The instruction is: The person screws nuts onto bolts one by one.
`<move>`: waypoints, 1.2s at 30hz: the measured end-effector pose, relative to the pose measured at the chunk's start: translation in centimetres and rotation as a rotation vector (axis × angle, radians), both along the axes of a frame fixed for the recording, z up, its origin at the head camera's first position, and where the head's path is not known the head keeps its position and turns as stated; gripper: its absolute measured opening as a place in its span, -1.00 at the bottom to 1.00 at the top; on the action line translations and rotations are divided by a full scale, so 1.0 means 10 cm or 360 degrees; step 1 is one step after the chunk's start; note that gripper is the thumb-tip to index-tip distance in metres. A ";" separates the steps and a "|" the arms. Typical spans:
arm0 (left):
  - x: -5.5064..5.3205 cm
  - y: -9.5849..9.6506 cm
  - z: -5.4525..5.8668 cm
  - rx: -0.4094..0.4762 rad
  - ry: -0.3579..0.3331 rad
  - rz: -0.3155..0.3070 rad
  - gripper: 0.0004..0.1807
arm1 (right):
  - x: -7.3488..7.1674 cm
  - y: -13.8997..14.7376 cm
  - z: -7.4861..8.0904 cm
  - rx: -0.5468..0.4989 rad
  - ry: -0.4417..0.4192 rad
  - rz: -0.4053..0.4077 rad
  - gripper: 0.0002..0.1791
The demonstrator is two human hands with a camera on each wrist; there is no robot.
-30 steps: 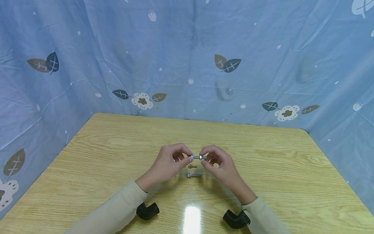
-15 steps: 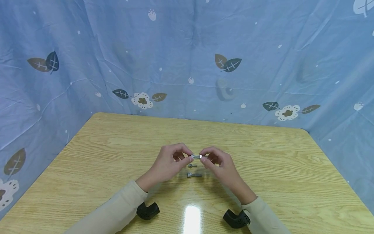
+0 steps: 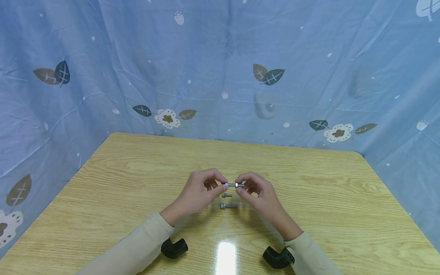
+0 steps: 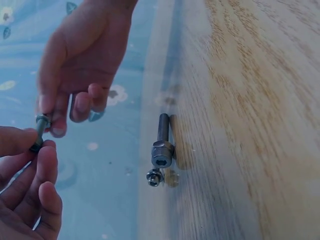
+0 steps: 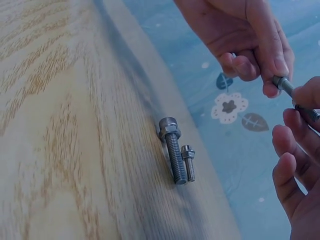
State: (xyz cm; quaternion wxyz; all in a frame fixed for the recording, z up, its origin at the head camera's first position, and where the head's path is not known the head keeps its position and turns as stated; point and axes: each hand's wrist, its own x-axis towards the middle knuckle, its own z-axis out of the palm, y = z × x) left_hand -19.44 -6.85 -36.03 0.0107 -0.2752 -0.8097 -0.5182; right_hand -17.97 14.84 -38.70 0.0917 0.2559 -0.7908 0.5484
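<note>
My left hand (image 3: 203,191) pinches the head end of a steel bolt (image 3: 231,185) between thumb and index finger, above the table. From the other side, my right hand (image 3: 258,193) holds its thumb and index finger at a hex nut (image 3: 236,185) on the bolt's shank. The bolt lies roughly level, its threaded end pointing toward the right palm. On the table below are a larger socket-head bolt (image 5: 173,150) and a smaller one (image 5: 188,162), each with a nut near its head. In the left wrist view, fingers partly cover the held bolt (image 4: 42,125).
The wooden table (image 3: 137,164) runs back to a blue patterned cloth (image 3: 220,76) hanging behind it. A black curved wrist piece (image 3: 174,248) sits under the left sleeve, another black piece (image 3: 278,258) beside the right. Light glares off the table's front (image 3: 225,258).
The right thumb and index finger shift slightly at the nut: half a second ago they covered more of the bolt's end, which shows again now. The left hand and the table bolts stay put.
</note>
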 end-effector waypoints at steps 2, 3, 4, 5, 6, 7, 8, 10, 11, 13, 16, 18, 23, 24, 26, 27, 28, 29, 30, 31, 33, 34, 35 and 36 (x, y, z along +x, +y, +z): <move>0.00 0.00 0.00 0.0006 0.0004 -0.0008 -0.95 | 0.01 0.00 0.00 0.0019 -0.0035 -0.0014 -0.85; 0.00 0.00 -0.01 0.0009 0.0004 -0.0012 -0.95 | 0.01 0.01 0.00 0.0027 -0.0052 -0.0020 -0.86; 0.00 0.01 -0.01 0.0010 0.0005 -0.0013 -0.95 | 0.01 0.01 0.00 0.0035 -0.0066 -0.0023 -0.86; 0.00 0.01 -0.01 0.0010 0.0004 -0.0012 -0.95 | 0.01 0.01 0.00 0.0044 -0.0074 -0.0028 -0.86; 0.00 0.01 -0.01 0.0007 0.0002 -0.0009 -0.95 | 0.01 0.01 0.00 0.0052 -0.0081 -0.0032 -0.86; 0.00 0.01 -0.01 0.0003 -0.0001 -0.0002 -0.95 | 0.01 0.01 0.01 0.0053 -0.0085 -0.0031 -0.84; 0.00 0.01 -0.01 -0.0002 -0.0005 0.0002 -0.95 | 0.01 0.01 0.01 0.0051 -0.0080 -0.0026 -0.82; 0.00 0.00 -0.01 -0.0012 -0.0014 0.0014 -0.94 | 0.00 0.00 0.00 0.0037 -0.0045 -0.0015 -0.77; 0.01 0.00 -0.01 -0.0015 -0.0017 0.0019 -0.94 | 0.00 0.00 0.00 0.0028 -0.0020 -0.0008 -0.74; 0.01 0.00 -0.01 -0.0015 -0.0021 0.0022 -0.94 | -0.01 0.00 -0.01 -0.0008 0.0042 0.0021 -0.71; 0.00 0.00 -0.02 -0.0009 -0.0016 0.0019 -0.94 | -0.02 0.00 -0.02 -0.0041 0.0111 0.0040 -0.73; 0.00 0.01 -0.02 -0.0007 -0.0011 0.0018 -0.94 | -0.01 -0.01 -0.02 -0.0051 0.0127 0.0044 -0.74; 0.01 0.01 -0.01 -0.0003 -0.0010 0.0012 -0.96 | -0.01 -0.01 -0.02 -0.0035 0.0094 0.0006 -0.77; 0.00 0.01 -0.02 0.0000 -0.0010 0.0009 -0.96 | -0.01 -0.01 -0.02 -0.0030 0.0078 -0.0001 -0.78; 0.00 0.01 -0.02 0.0004 -0.0010 0.0002 -0.96 | -0.01 -0.01 -0.02 -0.0013 0.0046 -0.0016 -0.81; 0.00 0.01 -0.02 0.0006 -0.0010 0.0001 -0.96 | 0.00 -0.01 -0.01 -0.0002 0.0029 -0.0024 -0.82; 0.00 0.01 -0.02 0.0006 -0.0010 0.0000 -0.96 | 0.00 -0.01 -0.01 0.0011 0.0012 -0.0034 -0.84; 0.00 0.01 -0.02 0.0006 -0.0008 0.0000 -0.96 | 0.00 -0.01 -0.01 0.0021 0.0000 -0.0038 -0.84; 0.00 0.01 -0.02 0.0007 -0.0007 0.0002 -0.95 | 0.00 -0.01 -0.01 0.0026 -0.0006 -0.0037 -0.84; 0.00 0.01 -0.02 0.0005 -0.0007 0.0005 -0.95 | 0.00 -0.01 -0.01 0.0031 -0.0005 -0.0035 -0.82; 0.00 0.01 -0.01 0.0002 -0.0007 0.0011 -0.95 | 0.00 -0.01 0.00 0.0026 0.0005 -0.0025 -0.79; 0.01 0.01 -0.01 0.0001 -0.0007 0.0015 -0.94 | 0.00 -0.01 0.00 0.0019 0.0018 -0.0015 -0.77; 0.01 0.01 0.00 0.0001 -0.0008 0.0017 -0.94 | 0.00 -0.01 0.00 0.0009 0.0035 -0.0003 -0.75; 0.01 0.01 0.00 0.0001 -0.0010 0.0019 -0.94 | 0.00 -0.01 0.00 0.0001 0.0051 0.0006 -0.74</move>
